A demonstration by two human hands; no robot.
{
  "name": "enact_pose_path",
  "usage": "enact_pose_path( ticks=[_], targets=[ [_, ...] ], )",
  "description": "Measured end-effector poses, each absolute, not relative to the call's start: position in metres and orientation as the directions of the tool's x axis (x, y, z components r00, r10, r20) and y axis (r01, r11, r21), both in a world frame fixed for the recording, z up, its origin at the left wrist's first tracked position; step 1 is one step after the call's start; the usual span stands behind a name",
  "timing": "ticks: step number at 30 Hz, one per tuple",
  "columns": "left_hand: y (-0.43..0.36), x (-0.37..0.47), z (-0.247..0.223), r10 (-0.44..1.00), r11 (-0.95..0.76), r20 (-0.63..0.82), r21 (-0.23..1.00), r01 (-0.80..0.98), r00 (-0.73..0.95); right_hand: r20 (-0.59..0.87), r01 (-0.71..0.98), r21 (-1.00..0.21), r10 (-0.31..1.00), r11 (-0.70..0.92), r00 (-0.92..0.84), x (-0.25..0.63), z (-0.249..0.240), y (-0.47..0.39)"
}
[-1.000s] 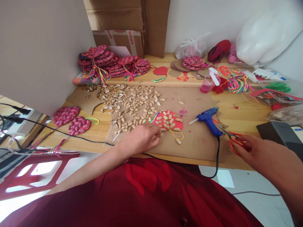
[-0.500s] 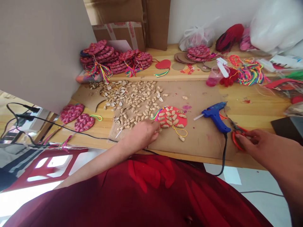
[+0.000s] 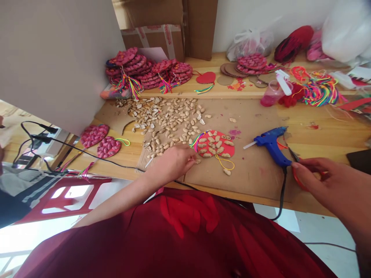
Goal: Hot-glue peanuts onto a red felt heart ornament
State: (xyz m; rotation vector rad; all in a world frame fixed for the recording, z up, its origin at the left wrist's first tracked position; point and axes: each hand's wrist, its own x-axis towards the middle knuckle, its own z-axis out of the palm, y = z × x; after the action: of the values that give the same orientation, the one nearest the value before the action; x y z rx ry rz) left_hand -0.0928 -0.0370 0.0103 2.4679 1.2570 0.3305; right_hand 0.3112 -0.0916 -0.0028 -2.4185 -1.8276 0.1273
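Note:
My left hand (image 3: 181, 160) is closed in a pinch, with a peanut (image 3: 198, 160) at its fingertips. Just beyond it lies a red disc (image 3: 232, 143) bearing several rows of peanuts, with a multicoloured tassel on its left and a yellow loop at its lower edge. My right hand (image 3: 317, 175) hovers over orange-handled scissors (image 3: 300, 184), partly hiding them. Its thumb and forefinger are apart, close to the grip end of a blue glue gun (image 3: 272, 143), which rests on the cardboard sheet (image 3: 246, 177).
Loose peanuts (image 3: 174, 116) and shells cover the cardboard's left. Two pink peanut-covered discs (image 3: 108, 146) lie farther left, near a black cord (image 3: 101, 157). On the raised back ledge are stacked pink discs (image 3: 147, 73), a pink cup (image 3: 269, 96) and coloured strings (image 3: 320, 90).
The view has shifted, so the table appears farther right. My right hand has moved slightly left over the scissors, nearer the glue gun. The left hand stays beside the red disc.

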Motion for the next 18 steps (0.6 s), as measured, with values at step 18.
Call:
enact_pose_path(
  ticks=[18],
  targets=[
    [-0.042,-0.082,0.012,0.825,-0.516,-0.054,0.335,0.788,0.563,-0.074,0.923,-0.143,0.934,-0.356,0.349,0.274,0.017,-0.090]
  ],
)
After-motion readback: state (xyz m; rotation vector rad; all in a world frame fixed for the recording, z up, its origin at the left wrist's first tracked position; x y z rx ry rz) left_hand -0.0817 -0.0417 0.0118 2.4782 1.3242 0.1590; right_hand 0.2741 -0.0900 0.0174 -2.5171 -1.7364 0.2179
